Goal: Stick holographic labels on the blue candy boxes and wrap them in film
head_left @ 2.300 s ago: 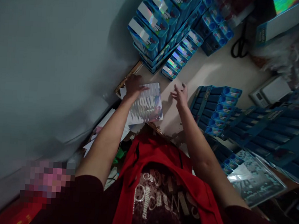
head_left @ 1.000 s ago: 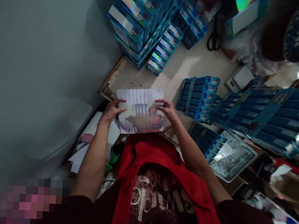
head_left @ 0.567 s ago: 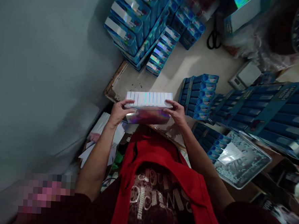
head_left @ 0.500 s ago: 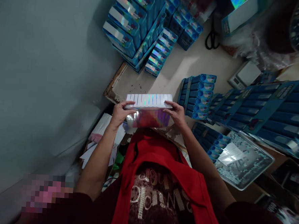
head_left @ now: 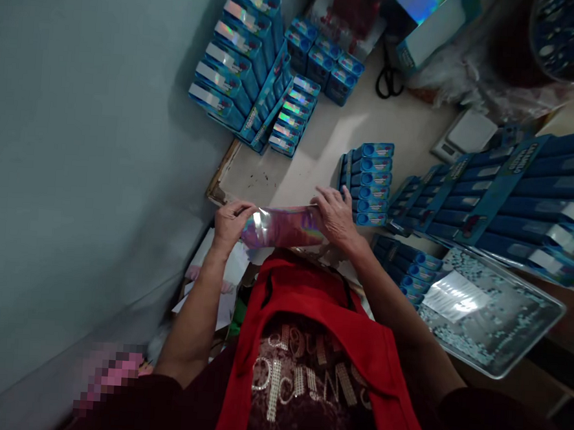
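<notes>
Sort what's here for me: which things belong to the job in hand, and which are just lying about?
Job in hand:
- sheet, held by left hand and right hand

Lying about, probably (neither hand holds them):
- scissors
- scale
- tray

Pink and violet sheen colours the shiny sheet [head_left: 286, 228] at centre — white glare near its left end. Blue boxes [head_left: 242, 68] at upper middle carry white and rainbow strips. Lower centre: red apron [head_left: 307, 281], dark maroon shirt [head_left: 303, 423] with pale glittering letters [head_left: 273, 392] — grey-blue wall [head_left: 78, 137] at left.
</notes>
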Demonstrator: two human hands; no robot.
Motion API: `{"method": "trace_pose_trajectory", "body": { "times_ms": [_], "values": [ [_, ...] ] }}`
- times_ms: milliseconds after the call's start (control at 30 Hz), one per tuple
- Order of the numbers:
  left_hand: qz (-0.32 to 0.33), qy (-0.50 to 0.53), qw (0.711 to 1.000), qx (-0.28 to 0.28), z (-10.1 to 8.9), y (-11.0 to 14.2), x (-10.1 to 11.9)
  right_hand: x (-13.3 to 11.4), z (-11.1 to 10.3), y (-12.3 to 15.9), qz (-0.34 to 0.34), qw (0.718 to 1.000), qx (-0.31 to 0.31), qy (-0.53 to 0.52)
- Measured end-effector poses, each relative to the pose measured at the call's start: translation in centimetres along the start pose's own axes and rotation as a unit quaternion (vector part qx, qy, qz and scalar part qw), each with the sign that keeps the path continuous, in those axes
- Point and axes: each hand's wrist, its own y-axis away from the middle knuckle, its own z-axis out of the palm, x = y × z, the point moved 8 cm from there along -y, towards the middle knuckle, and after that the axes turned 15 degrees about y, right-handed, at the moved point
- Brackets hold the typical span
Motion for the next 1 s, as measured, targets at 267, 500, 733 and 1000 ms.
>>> {"method": "trace_pose_trajectory", "body": {
  "times_ms": [267, 500, 733, 1000],
  "values": [
    [0.011, -0.058, 0.997, -0.043, 0.7, -0.5, 4.5, -5.9, 0.0, -3.2, -0.116, 0.991, -0.061, 0.010],
    [0.043, -0.139, 0.972, -0.184, 5.3, -0.2, 6.1, -5.9, -1.3, -2.4, -0.080, 0.992, -0.096, -0.012],
    [-0.044, -0.088, 0.984, -0.146, 3.0, -1.9, 3.7, 2.0, -1.6, 0.1, 0.090, 0.967, -0.116, -0.208],
    [-0.176, 0.073, 0.978, -0.088, -0.9, -2.2, -1.2, 5.9, 1.7, 1.0, 0.170, 0.888, -0.159, -0.396]
  ]
}}
